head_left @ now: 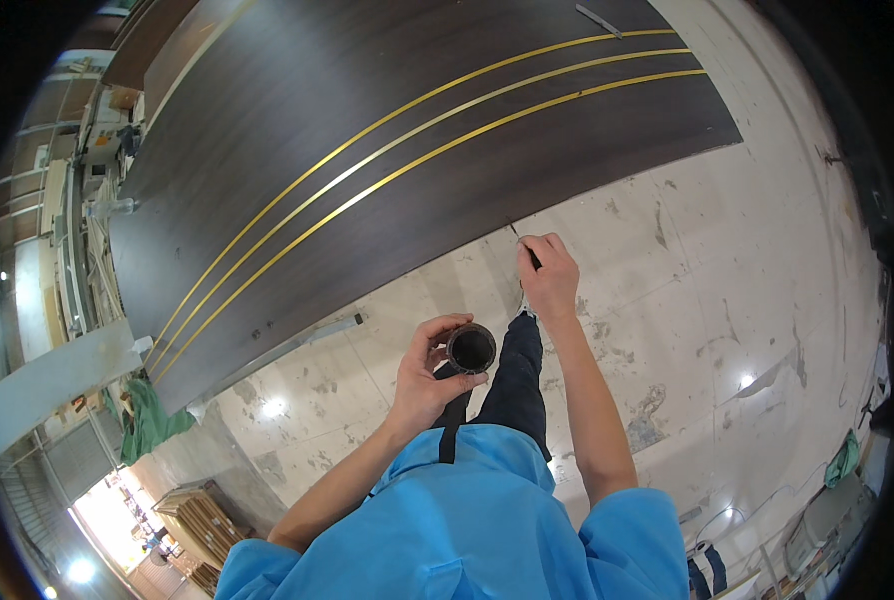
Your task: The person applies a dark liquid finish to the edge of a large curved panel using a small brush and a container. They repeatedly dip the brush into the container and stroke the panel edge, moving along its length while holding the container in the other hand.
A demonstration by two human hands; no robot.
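My left hand [429,372] is closed round a dark, round, open-topped pot [472,347], held in front of my body; its inside looks black and what it contains cannot be made out. Between the fingers of my right hand [551,275] is a thin dark stick-like tool [534,258]. The tool's narrow tip reaches the near edge of a large dark brown panel [447,210], or stops just short of it; I cannot tell which. Three gold strips [387,150] run side by side along the panel.
A flat grey metal piece [599,20] lies at the panel's far right. Below its near edge shows a metal bar [322,330]. A clear bottle [112,208] and a green cloth [154,422] are at the left. The floor [687,300] is pale and stained.
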